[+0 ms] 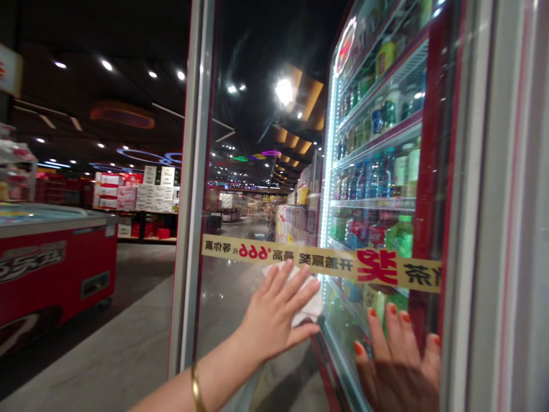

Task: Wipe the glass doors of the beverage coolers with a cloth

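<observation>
One white cloth (pixel 311 304), probably soft and light, best held flat-palmed, lies under my spread left hand (pixel 272 315)

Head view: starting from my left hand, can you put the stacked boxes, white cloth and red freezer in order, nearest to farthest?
1. White cloth: right under the left hand.
2. Red freezer: on the left, across the floor.
3. Stacked boxes: also left, on the shelf behind the freezer.
</observation>
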Motion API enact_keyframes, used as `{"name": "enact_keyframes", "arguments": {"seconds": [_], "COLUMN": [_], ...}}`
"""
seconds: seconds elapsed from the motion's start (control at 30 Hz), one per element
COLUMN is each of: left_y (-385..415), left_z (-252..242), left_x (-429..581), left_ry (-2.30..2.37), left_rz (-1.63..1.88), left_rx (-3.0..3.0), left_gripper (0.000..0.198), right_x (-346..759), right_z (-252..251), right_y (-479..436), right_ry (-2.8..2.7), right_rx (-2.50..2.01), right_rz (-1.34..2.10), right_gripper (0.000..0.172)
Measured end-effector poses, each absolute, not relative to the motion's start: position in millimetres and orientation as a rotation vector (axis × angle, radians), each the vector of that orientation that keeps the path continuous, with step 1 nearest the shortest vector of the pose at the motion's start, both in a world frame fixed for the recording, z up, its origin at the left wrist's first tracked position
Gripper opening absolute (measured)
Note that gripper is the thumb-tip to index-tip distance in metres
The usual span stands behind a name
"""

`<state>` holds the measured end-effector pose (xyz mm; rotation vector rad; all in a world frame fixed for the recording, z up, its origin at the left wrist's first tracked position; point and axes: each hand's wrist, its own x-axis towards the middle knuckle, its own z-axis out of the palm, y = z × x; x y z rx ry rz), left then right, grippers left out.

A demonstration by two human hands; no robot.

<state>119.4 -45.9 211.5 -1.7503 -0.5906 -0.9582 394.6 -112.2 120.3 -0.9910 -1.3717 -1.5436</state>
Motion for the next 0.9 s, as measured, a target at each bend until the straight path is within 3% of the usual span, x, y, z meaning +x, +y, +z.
{"name": "enact_keyframes", "arguments": {"seconds": [0.07,0.17,0.27,0.43,0.5,0.63,0.7,0.77,0.9], "left_y": [-39.5,-22.8,-24.1,-49.6,-45.9,-22.2,-20.1,-29.5,-52.7], "left_z": [213.1,265.9,306.1,237.8,224.9,294.6,329.6,329.0,267.2], "left_x": [92.7,60.0,88.5,142.0,117.8,70.4,87.0,121.7,151.3], "left_ry": [-0.651,-1.086,-1.133,-0.568,-0.651,-1.129,-1.137,-0.936,-0.304], "left_rz": [-0.977,-1.368,-1.546,-0.983,-0.999,-1.481,-1.578,-1.422,-0.698], "left_rx": [-1.736,-1.649,-1.603,-1.778,-1.766,-1.645,-1.606,-1.689,-1.856], "left_gripper": [0.085,0.079,0.075,0.074,0.073,0.073,0.073,0.077,0.078], "right_x": [392.5,383.6,374.8,378.6,384.3,393.6,396.0,397.4,400.3], "right_z": [121.7,122.2,120.9,116.3,113.4,109.0,109.0,110.0,110.9], "right_y": [-112.9,-116.0,-120.2,-116.8,-112.8,-107.5,-107.0,-106.6,-101.6], "right_ry": [-1.356,-1.315,-1.301,-1.303,-1.287,-1.283,-1.310,-1.337,-1.336], "right_rx": [-0.974,-0.999,-1.032,-1.014,-1.028,-1.037,-1.089,-1.158,-1.178], "right_rz": [-1.543,-1.422,-1.286,-1.281,-1.287,-1.411,-1.457,-1.432,-1.431], "right_gripper": [0.069,0.066,0.064,0.067,0.069,0.075,0.079,0.081,0.082]}}
